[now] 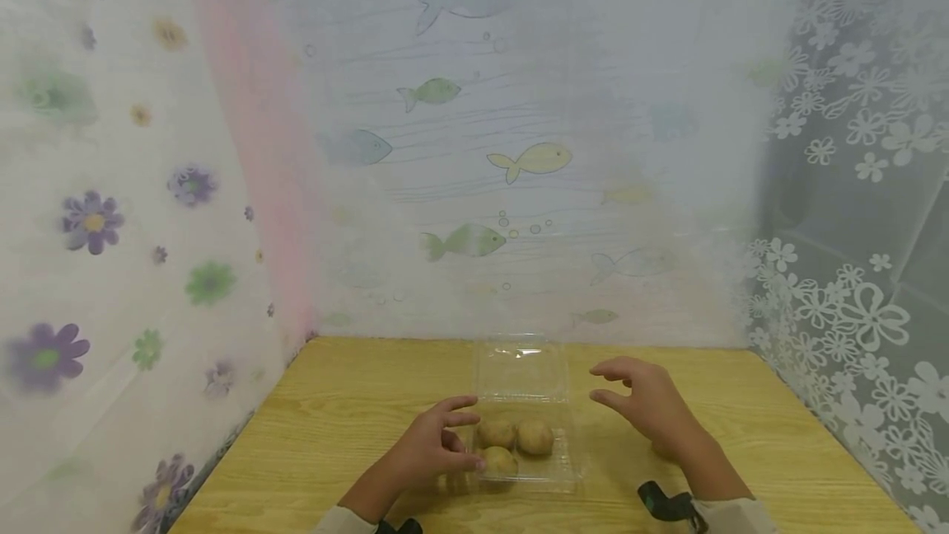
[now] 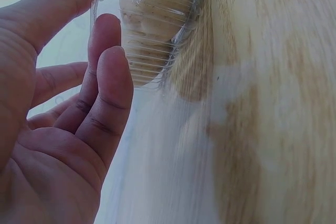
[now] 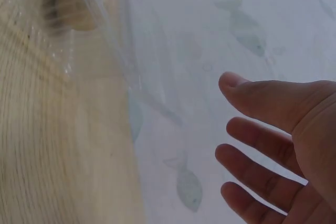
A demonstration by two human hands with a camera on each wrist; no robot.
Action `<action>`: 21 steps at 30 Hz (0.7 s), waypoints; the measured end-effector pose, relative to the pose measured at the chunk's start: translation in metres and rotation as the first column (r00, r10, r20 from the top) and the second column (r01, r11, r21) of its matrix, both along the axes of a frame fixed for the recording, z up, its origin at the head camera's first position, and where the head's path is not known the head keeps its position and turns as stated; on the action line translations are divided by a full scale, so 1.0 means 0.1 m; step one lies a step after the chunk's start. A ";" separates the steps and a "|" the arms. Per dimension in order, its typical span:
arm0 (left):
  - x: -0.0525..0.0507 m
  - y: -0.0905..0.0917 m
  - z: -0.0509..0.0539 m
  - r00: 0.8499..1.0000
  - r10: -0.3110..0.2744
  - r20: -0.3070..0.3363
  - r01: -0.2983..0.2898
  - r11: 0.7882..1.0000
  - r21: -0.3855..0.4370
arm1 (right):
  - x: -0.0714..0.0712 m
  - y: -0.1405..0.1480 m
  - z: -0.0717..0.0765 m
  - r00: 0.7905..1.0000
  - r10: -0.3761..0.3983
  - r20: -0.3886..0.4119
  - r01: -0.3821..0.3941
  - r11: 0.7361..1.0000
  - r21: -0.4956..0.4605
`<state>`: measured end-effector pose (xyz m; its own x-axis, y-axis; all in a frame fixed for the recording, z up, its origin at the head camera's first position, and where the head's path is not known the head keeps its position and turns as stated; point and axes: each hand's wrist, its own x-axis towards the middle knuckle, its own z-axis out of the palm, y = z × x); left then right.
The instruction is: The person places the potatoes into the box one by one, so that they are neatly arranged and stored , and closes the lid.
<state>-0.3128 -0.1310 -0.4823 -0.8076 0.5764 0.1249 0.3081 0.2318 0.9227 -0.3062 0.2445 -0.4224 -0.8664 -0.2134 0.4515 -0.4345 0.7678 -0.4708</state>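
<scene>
An open clear plastic clamshell container [image 1: 544, 468] sits on the table with its lid [image 1: 519, 369] tipped back, away from me. Three potatoes lie inside: one at the back left [image 1: 495, 433], one on the right [image 1: 535, 437], one at the front left [image 1: 498, 461]. My left hand [image 1: 433, 443] holds the container's left rim; in the left wrist view its thumb is at the rim and fingertips [image 2: 114, 74] lie against the ribbed wall. To the right of the container, my right hand [image 1: 652, 402] hovers with fingers apart, holding nothing.
Under my right wrist a rounded tan thing [image 1: 662, 450] is mostly hidden. The wood-grain table [image 1: 356, 386] is bounded by a flowered sheet [image 1: 133, 270] on the left, a fish-patterned sheet [image 1: 474, 295] at the back, and a white-flowered translucent sheet [image 1: 853, 320] on the right.
</scene>
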 end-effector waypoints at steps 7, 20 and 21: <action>0.01 0.00 0.01 1.000 0.010 -0.001 -0.010 1.000 -0.006 | -0.02 0.12 -0.02 0.999 -0.033 0.033 0.032 0.999 0.013; 0.01 0.01 0.01 1.000 0.014 0.002 -0.014 1.000 0.000 | -0.10 0.39 -0.11 0.991 -0.101 0.091 0.099 0.995 0.031; 0.01 0.01 0.01 1.000 0.013 0.001 -0.013 1.000 -0.001 | -0.10 0.41 -0.12 0.990 -0.105 0.097 0.102 0.994 0.033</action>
<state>-0.3117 -0.1298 -0.4818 -0.8151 0.5660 0.1233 0.3037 0.2364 0.9230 -0.3164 0.2854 -0.4341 -0.9244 -0.1318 0.3579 -0.3047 0.8197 -0.4851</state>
